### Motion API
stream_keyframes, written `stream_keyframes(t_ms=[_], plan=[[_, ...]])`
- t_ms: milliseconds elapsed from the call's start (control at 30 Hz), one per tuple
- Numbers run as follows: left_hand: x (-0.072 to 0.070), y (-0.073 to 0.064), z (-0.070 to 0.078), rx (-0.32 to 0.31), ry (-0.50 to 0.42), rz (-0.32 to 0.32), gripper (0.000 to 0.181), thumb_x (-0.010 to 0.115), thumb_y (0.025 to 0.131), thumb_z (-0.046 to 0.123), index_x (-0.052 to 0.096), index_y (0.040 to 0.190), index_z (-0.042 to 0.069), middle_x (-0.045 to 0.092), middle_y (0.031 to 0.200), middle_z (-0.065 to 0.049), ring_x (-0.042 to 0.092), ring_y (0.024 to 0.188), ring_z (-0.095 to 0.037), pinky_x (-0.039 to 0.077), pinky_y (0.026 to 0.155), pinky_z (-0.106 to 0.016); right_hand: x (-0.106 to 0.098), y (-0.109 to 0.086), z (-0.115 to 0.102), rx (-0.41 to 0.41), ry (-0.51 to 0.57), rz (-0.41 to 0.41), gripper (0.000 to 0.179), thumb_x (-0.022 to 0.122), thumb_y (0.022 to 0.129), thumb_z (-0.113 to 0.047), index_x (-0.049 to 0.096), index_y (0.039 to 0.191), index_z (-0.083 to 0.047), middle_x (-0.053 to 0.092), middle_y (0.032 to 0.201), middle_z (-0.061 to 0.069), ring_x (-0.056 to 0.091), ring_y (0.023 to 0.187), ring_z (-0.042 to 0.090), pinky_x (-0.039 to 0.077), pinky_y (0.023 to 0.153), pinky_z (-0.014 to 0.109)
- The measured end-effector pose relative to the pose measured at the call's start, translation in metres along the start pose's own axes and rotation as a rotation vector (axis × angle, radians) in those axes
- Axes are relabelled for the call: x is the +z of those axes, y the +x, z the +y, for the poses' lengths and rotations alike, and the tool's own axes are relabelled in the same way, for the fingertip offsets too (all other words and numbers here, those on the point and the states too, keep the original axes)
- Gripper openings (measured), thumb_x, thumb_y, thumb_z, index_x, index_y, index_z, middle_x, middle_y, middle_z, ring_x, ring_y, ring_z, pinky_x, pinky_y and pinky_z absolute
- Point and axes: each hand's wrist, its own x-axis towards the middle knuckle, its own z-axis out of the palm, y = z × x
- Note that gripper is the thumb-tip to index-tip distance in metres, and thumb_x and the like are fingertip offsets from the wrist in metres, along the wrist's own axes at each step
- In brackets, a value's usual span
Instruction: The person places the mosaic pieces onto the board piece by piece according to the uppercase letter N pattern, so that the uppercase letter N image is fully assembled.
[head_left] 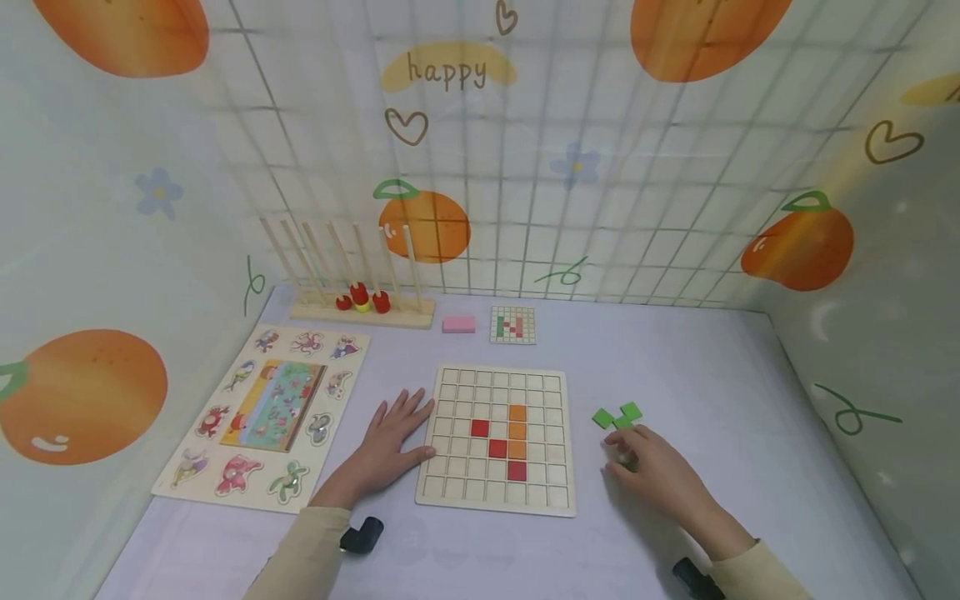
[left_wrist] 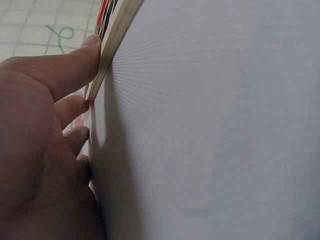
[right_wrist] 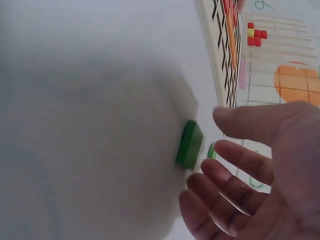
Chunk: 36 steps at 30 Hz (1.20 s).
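Green tiles (head_left: 603, 418) are laid on the tabletop (head_left: 675, 358) to the right of the grid board (head_left: 465, 487), in whose cells three red tiles (head_left: 498, 449) are set as a stepped diagonal and three orange tiles (head_left: 517, 431) as a column directly above the lowest red one. Red and yellow beads (head_left: 359, 293) are carried low on a rod stand (head_left: 408, 317) farther back. The green tiles are reached over by the right hand (head_left: 660, 479), one being seen close to its fingertips, though whether it is touched cannot be told. Its thumb and bent fingers are held apart, palm turned inward. The board's left edge is touched by the left hand (head_left: 390, 446), its fingers spread.
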Motion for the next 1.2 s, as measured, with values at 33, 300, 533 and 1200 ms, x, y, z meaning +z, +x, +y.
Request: stream_keyframes(t_ms=[33,300,533,1200], plan=[[0.0,0.0,0.0,0.0,0.002,-0.001,0.079,0.068,0.096,0.044,0.033,0.16,0.015,0.014,0.17,-0.004,0.002,0.157,-0.03,-0.006,0.125,-0.054,-0.001,-0.001,0.001,0.004,0.0,-0.007,0.034,0.081,0.085,-0.021,0.07,0.114,-0.009,0.063,0.102,0.0,0.062,0.093,0.018,0.056,0.081,0.042],[0.0,0.0,0.001,-0.003,0.003,-0.002,0.079,0.068,0.096,0.044,0.033,0.16,0.015,0.015,0.17,-0.004,0.002,0.157,-0.03,-0.006,0.125,-0.053,-0.01,-0.01,0.008,0.005,0.004,-0.067,0.036,0.087,0.079,-0.021,0.07,0.109,-0.01,0.063,0.105,0.0,0.063,0.096,0.019,0.057,0.083,0.043],[0.001,0.001,0.0,-0.009,0.01,-0.004,0.079,0.068,0.096,0.045,0.033,0.161,0.016,0.014,0.17,-0.003,0.001,0.157,-0.028,-0.006,0.126,-0.052,-0.004,-0.005,0.011,-0.008,-0.002,-0.042,0.024,0.085,0.08,-0.01,0.072,0.1,-0.012,0.065,0.099,-0.002,0.063,0.094,0.019,0.057,0.085,0.043],[0.0,0.0,0.0,-0.014,0.007,-0.005,0.079,0.068,0.096,0.045,0.032,0.161,0.016,0.013,0.17,-0.003,0.0,0.157,-0.027,-0.006,0.126,-0.051,0.01,0.025,-0.007,-0.075,0.031,0.099,0.022,0.084,0.082,-0.008,0.073,0.102,-0.011,0.062,0.098,-0.001,0.059,0.089,0.016,0.055,0.079,0.037]])
